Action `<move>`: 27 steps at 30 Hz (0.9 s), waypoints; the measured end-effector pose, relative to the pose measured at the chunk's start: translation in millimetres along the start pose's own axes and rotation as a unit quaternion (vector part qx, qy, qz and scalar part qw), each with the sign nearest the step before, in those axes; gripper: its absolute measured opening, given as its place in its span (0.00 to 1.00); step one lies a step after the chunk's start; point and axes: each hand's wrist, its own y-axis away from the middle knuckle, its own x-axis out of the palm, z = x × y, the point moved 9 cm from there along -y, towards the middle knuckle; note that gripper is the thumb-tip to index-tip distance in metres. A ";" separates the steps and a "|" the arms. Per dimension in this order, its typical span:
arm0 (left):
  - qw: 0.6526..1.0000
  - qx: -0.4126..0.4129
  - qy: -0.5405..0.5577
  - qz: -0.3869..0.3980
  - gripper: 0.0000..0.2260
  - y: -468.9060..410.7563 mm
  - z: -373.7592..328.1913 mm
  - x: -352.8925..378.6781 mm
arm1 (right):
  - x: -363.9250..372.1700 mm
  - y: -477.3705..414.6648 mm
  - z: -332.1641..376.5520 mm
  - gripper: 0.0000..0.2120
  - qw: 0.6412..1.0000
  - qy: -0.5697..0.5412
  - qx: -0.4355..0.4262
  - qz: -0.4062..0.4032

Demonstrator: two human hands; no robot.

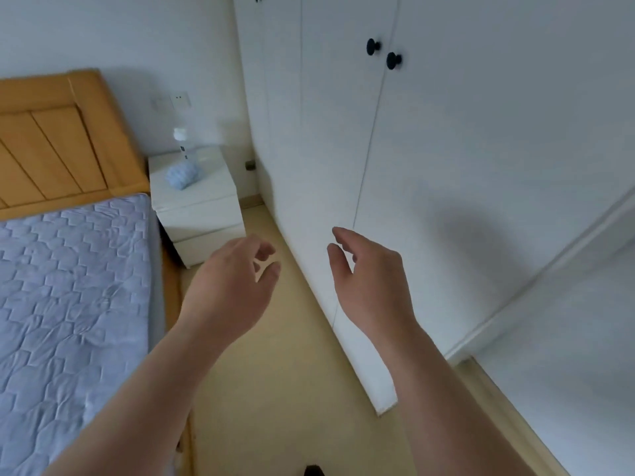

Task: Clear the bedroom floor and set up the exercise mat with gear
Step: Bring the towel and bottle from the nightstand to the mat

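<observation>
Both arms extend forward at the centre of the frame. The left hand [233, 269] and right hand [367, 269] are empty, fingers loosely curled and apart, touching nothing. Below them a narrow strip of pale floor [292, 389] runs between the bed [68, 286] at left and the white wardrobe [446, 166] at right, and it looks nearly bare. No exercise mat is in view. The floor seems cleared, so the next move likely calls for finding the mat. At upper left, a nightstand [206, 194] holds a clear bottle [185, 146] and a blue cloth bundle [184, 175].
</observation>
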 end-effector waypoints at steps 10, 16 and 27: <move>0.998 -0.047 0.018 -0.027 0.06 -211.4 144.6 -10.1 | 152.6 -215.7 58.7 0.17 0.998 0.018 -0.056 0.032; 0.999 -0.039 0.013 -0.007 0.07 -351.7 227.5 -23.4 | 236.5 -342.2 96.5 0.15 0.999 0.010 -0.038 0.026; 0.995 -0.081 0.006 0.050 0.09 -570.0 370.3 -8.1 | 396.0 -547.4 118.0 0.17 0.999 -0.014 0.008 0.049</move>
